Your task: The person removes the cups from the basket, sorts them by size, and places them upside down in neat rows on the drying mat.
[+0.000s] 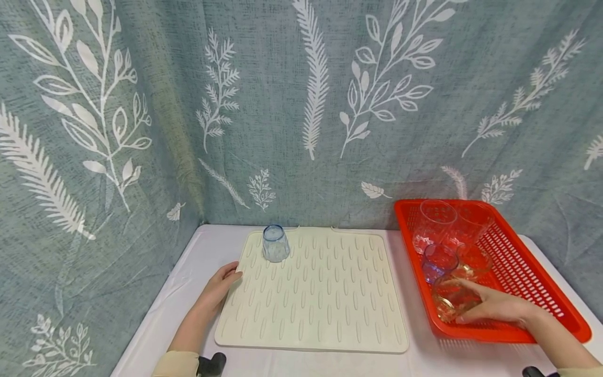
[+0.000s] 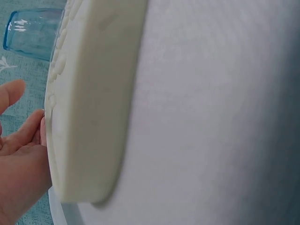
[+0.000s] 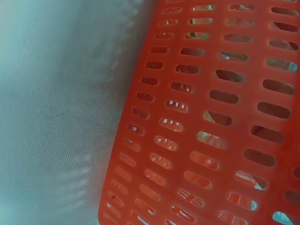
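Observation:
A clear bluish glass (image 1: 276, 245) stands upside down at the back left of a cream draining mat (image 1: 313, 293). My left hand (image 1: 219, 287) is beside the mat's left edge, fingertips touching it; in the left wrist view, the thumb of the left hand (image 2: 21, 154) is apart from the mat. At the right, my right hand (image 1: 494, 306) reaches into a red basket (image 1: 537, 285) and grips an amber-tinted glass (image 1: 449, 298) at its near left corner. The right wrist view has only the basket's slotted wall (image 3: 197, 117); the hand is hidden there.
Behind the gripped glass, the basket holds a purple-tinted glass (image 1: 439, 262), another amber-tinted glass (image 1: 475, 259) and taller clear glasses (image 1: 435, 225). A white cloth (image 1: 155, 319) covers the table. A patterned curtain (image 1: 292, 104) hangs behind and at the sides.

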`<state>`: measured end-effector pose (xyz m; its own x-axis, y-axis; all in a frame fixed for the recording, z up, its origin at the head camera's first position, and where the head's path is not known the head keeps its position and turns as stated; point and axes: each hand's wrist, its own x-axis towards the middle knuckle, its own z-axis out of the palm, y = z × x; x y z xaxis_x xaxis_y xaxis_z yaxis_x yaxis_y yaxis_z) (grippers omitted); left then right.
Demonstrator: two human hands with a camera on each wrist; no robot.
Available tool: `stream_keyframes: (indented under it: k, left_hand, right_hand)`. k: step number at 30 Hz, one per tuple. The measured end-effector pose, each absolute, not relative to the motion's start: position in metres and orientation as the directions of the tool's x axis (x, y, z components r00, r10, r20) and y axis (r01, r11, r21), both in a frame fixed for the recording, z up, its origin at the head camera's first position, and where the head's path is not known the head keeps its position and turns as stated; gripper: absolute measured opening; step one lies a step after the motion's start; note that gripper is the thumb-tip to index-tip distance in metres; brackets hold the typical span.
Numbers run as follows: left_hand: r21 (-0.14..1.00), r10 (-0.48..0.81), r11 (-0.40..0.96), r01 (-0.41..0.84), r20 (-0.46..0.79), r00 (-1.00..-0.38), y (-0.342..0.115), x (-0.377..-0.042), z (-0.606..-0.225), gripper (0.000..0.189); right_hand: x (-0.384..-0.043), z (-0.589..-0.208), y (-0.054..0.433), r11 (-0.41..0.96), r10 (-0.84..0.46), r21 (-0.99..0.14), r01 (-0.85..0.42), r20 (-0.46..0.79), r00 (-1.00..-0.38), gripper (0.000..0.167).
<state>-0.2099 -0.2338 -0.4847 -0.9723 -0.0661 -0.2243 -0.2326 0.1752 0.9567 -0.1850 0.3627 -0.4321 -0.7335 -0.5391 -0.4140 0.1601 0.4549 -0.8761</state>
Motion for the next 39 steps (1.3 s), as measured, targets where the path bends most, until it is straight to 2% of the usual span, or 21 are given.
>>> stream_keyframes:
  k: [10, 18, 35, 39]
  left_hand:
    - [0.957, -0.071, 0.179, -0.227, -0.217, -0.974, -0.233, -0.21, -0.484, 0.06]
    - [0.955, -0.077, 0.189, -0.229, -0.218, -0.973, -0.232, -0.211, -0.485, 0.061]
    - [0.952, -0.084, 0.198, -0.233, -0.22, -0.972, -0.232, -0.209, -0.484, 0.06]
    - [0.952, -0.081, 0.198, -0.235, -0.223, -0.971, -0.233, -0.209, -0.484, 0.061]
  right_hand:
    - [-0.182, -0.431, 0.363, 0.487, -0.486, -0.862, 0.141, -0.402, -0.777, 0.066]
    - [-0.179, -0.421, 0.363, 0.564, -0.327, -0.809, 0.166, -0.404, -0.854, 0.076]
    - [-0.169, -0.407, 0.351, 0.322, -0.234, -0.911, 0.258, -0.341, -0.911, 0.085]
    - [-0.167, -0.404, 0.343, 0.232, -0.248, -0.949, 0.213, -0.27, -0.93, 0.074]
